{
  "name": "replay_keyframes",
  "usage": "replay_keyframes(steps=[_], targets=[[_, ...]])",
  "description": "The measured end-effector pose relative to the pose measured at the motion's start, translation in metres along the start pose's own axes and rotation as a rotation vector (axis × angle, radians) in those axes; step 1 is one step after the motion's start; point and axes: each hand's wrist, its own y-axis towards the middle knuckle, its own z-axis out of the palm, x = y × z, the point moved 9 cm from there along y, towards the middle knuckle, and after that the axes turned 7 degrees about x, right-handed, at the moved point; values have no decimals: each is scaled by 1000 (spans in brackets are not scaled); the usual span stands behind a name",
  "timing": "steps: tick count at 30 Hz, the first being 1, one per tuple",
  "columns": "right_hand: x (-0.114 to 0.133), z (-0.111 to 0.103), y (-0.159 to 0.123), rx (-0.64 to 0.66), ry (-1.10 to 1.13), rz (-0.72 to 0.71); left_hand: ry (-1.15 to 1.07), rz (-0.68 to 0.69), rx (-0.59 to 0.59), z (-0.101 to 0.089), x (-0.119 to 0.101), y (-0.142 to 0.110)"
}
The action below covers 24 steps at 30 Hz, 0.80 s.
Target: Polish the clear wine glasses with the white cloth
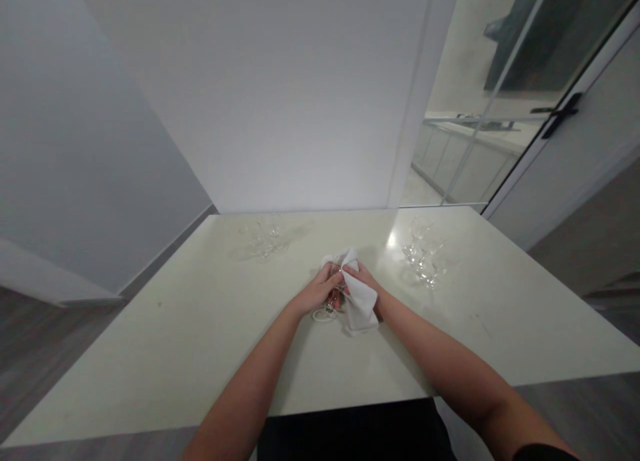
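Observation:
Over the middle of the table, my left hand [321, 286] is closed round the bowl of a clear stemmed wine glass [325, 314]. The glass is tilted, with its round foot pointing down towards me. My right hand [364, 280] is closed on a white cloth [361, 302]. Part of the cloth is bunched at the bowl between both hands, and the rest hangs down beside the stem. The cloth and fingers hide much of the bowl and its rim.
Several clear glasses [423, 258] are grouped on the right of the pale table [175, 354]. More clear glasses [267, 238] are at the back left, faint against the surface. A white wall [300, 114] borders the table's far edge. A glazed door with a black handle [563, 114] is at right.

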Motion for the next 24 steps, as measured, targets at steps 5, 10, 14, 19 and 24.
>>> replay_keyframes(steps=[5, 10, 14, 19, 24], targets=[[5, -12, -5, -170, 100, -20, -7, 56, 17, 2, -4, 4], [13, -23, -3, -268, 128, -105, -15, 78, 92, 12, -4, 6], [14, -31, -4, -313, 140, -128, -3, 87, 98, 8, -6, 7], [8, -26, -2, -248, 152, -93, 21, 70, 63, 1, -5, 6], [-2, -31, 0, -266, 165, -36, 30, 60, 15, -4, -8, 2]])
